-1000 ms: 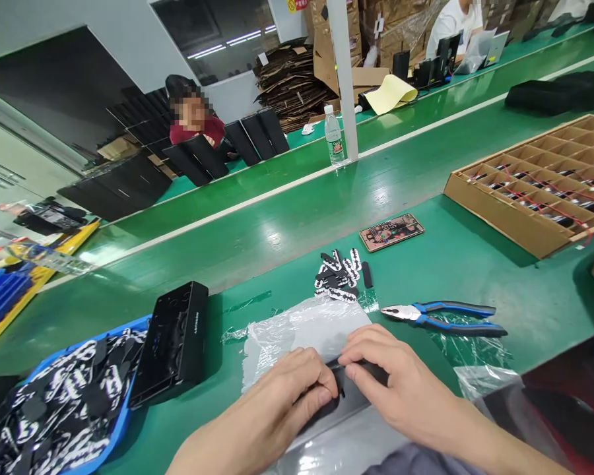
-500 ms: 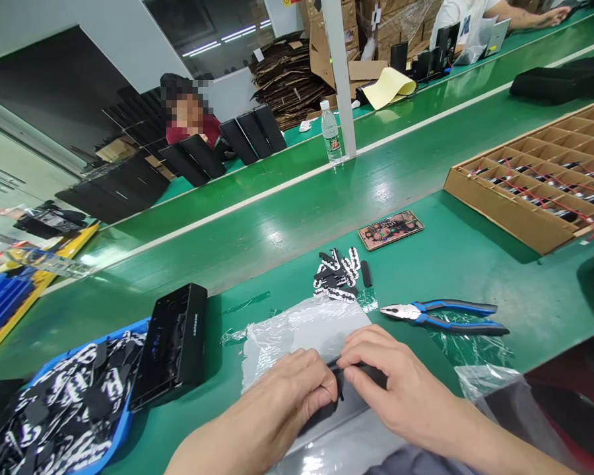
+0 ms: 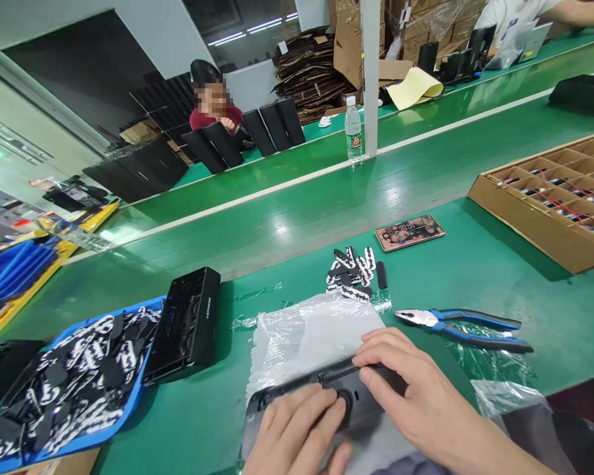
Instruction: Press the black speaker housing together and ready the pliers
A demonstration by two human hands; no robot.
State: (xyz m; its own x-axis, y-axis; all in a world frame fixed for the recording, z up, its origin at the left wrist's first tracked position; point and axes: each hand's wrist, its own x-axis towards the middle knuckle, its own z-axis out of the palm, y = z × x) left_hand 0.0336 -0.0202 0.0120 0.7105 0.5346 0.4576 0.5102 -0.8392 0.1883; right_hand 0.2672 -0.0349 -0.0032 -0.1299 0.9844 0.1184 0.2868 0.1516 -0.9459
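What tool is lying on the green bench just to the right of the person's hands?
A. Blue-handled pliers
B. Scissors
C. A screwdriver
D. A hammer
A: the blue-handled pliers lie flat on the green bench, beyond the right hand, with metal jaws pointing left.

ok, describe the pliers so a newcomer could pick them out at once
Start at the green bench, on the near side of the conveyor. Right of the clear plastic sheet and just beyond the right hand lie the pliers, flat and untouched. They are the only tool there: bare metal jaws pointing left, blue-and-black handles.
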